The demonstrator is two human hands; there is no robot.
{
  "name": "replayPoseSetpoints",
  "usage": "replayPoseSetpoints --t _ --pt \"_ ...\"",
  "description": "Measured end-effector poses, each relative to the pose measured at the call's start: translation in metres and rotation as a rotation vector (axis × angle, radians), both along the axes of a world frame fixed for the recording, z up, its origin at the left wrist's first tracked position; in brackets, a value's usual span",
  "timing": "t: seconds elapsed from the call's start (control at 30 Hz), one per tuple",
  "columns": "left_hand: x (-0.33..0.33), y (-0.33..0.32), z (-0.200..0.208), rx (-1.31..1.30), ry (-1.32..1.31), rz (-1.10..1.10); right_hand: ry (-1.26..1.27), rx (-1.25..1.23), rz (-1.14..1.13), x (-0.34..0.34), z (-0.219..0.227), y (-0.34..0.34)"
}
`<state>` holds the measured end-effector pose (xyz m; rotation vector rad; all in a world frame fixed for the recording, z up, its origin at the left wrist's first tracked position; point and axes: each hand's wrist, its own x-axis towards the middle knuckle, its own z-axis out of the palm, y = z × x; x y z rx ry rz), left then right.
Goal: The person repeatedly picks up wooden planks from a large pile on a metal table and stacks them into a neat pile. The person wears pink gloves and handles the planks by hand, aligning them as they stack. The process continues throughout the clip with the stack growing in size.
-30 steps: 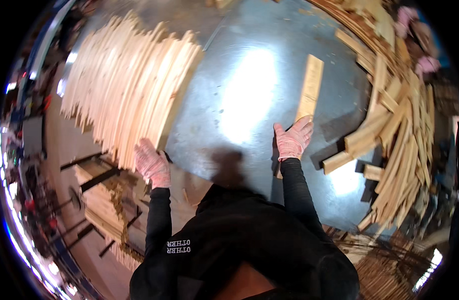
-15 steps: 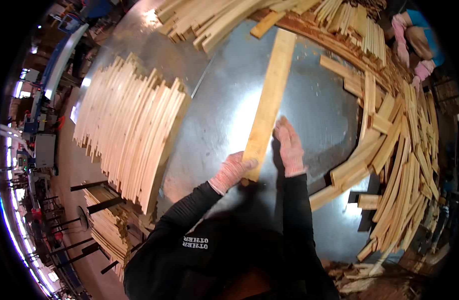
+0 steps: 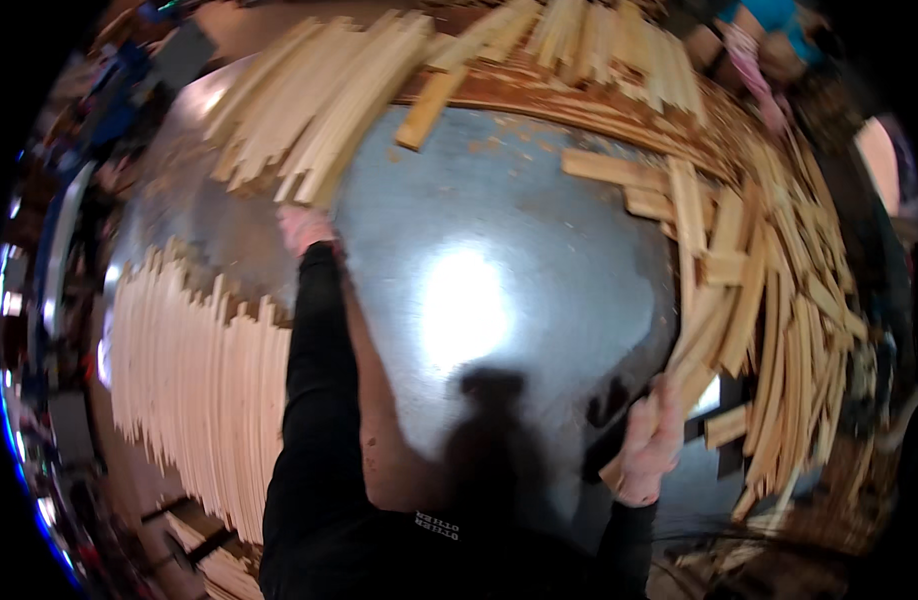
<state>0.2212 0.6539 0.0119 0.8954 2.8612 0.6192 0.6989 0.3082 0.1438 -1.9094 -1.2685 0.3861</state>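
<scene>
Both hands wear pinkish work gloves. My left hand (image 3: 304, 230) reaches far forward to the near end of a wooden slat (image 3: 331, 172), at the right edge of the far-left row of slats. It appears closed round that end, though blur and the wood partly hide the fingers. My right hand (image 3: 651, 440) is low at the right, closed over the near end of another wooden slat (image 3: 691, 388) lying by the jumbled pile. The glove covers part of this slat.
A metal-topped table (image 3: 539, 270) lies before me. A neat stack of pale slats (image 3: 199, 390) stands at the left. Loose slats (image 3: 794, 350) heap up on the right. One short slat (image 3: 431, 108) lies beyond. At the far right is another person's gloved hand (image 3: 769, 110).
My left hand has moved forward and left from the table's middle to the far-left row, and the slat it held no longer crosses the middle. My right hand has moved right and nearer, onto another slat.
</scene>
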Motion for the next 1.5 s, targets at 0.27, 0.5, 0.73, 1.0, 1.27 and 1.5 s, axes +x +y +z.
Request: replayPoseSetpoints --t 0.27,0.5,0.73,1.0,1.27,1.5 --pt "-0.01 -0.105 0.007 0.297 0.244 -0.363 -0.444 -0.332 -0.464 0.161 -0.048 0.061" --pt "0.185 -0.268 -0.005 0.254 -0.823 -0.895 -0.323 -0.327 -0.517 0.122 -0.051 0.076" --pt "0.354 -0.325 0.019 0.135 -0.879 -1.037 -0.375 -0.022 -0.256 0.07 -0.073 0.007" --pt "0.501 -0.264 0.046 -0.239 -0.646 -1.25 -0.002 -0.28 -0.501 0.24 -0.078 0.073" --pt "0.511 -0.289 -0.027 -0.332 -0.956 -1.305 0.173 -0.325 -0.221 0.161 -0.053 -0.014" --pt "0.428 -0.437 0.016 -0.047 -0.834 -1.067 0.071 -0.631 0.432 0.128 -0.04 -0.194"
